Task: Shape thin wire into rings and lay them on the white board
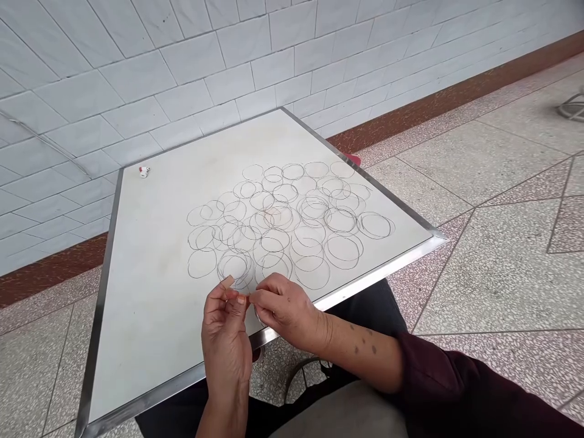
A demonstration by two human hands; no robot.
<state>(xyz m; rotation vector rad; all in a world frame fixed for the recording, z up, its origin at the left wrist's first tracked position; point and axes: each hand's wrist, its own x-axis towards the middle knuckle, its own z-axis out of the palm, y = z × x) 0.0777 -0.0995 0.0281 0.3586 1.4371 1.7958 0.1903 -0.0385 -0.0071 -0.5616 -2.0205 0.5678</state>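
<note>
Head view: left hand (228,340) and right hand (289,310) meet, each grip narrow, apparently pinching a thin wire ring (258,316) at the worktop's (150,274) near edge; slack fingertips could drop it; overlapping loose rings (314,210) could snag.

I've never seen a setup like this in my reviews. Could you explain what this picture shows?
There is no machine here: a person works with two bare hands, and the one view comes from a camera worn on their head, looking forward and down. On the white table lie many thin dark rings, often overlapping, and a small white-and-red object near a far corner. The left hand and right hand meet in a fingertip grip, seemingly on a thin loop, mostly hidden.
</note>
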